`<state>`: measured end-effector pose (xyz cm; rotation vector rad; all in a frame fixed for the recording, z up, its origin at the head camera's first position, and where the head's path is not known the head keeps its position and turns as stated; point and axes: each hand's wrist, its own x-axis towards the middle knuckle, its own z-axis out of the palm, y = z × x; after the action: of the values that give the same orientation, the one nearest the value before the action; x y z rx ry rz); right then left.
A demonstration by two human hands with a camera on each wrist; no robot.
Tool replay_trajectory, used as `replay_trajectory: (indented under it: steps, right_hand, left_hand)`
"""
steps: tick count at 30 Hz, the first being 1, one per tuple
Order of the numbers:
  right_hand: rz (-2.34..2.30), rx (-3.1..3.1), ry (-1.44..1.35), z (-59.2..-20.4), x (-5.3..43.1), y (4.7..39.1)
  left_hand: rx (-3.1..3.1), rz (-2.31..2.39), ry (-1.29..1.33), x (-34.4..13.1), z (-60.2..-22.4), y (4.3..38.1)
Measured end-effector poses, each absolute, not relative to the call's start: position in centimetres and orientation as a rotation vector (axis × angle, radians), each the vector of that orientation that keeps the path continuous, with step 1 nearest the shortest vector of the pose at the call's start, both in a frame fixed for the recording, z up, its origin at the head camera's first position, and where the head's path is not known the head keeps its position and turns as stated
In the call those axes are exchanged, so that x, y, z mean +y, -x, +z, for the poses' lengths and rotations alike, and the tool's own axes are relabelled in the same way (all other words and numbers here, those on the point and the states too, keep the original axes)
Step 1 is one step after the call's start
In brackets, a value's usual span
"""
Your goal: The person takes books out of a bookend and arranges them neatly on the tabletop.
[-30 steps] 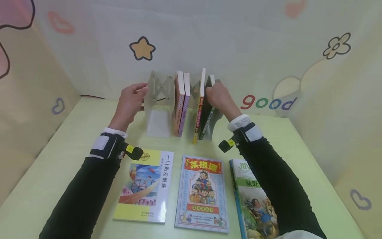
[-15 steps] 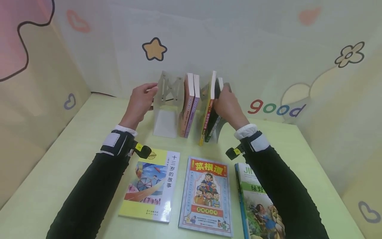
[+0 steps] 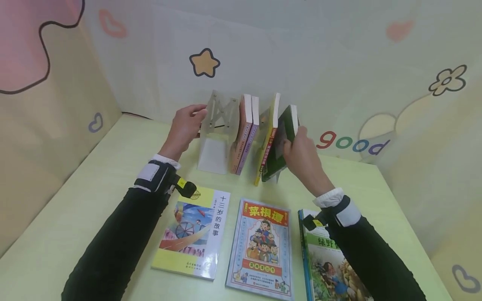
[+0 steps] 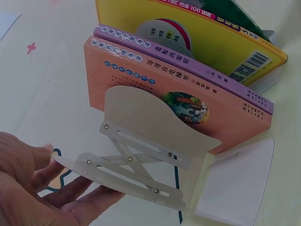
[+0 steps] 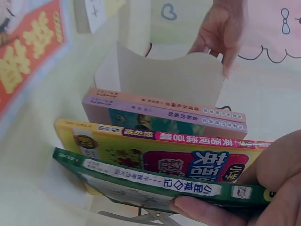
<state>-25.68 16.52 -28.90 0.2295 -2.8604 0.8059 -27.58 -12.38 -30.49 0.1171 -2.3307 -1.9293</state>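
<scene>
A beige metal expandable bookshelf [image 3: 212, 156] with crossed struts stands on the table by the back wall. My left hand [image 3: 184, 131] pinches the edge of its left end plate between thumb and fingers. My right hand [image 3: 306, 159] grips a green book [image 5: 155, 178] near its top end, thumb on one cover and fingers on the other. That book leans to the right, its lower end by the right end plate. Left of it a yellow book [image 3: 269, 142] stands tilted. Purple [image 4: 183, 61] and orange [image 4: 136, 84] books stand side by side on the shelf.
Several books lie flat on the pale table [image 3: 94, 188] in front: a yellow-and-white one [image 3: 192, 234], a light-blue one with a red title [image 3: 261, 251], and a green-and-white one [image 3: 320, 259] under my right forearm. A decorated wall [image 3: 150, 50] rises close behind the shelf.
My right hand has come down and toward me, drawing the green book away from the yellow one and tilting it right. My left hand stays on the end plate. The head view has shifted slightly.
</scene>
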Motion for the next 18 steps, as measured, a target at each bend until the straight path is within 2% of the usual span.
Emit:
replay_trajectory:
  steps: [18]
  right_hand:
    - [0.995, -2.554, -0.358, -32.3, 20.9, 21.3]
  left_hand:
    - [-2.352, -1.875, -0.120, -12.2, -30.3, 27.4]
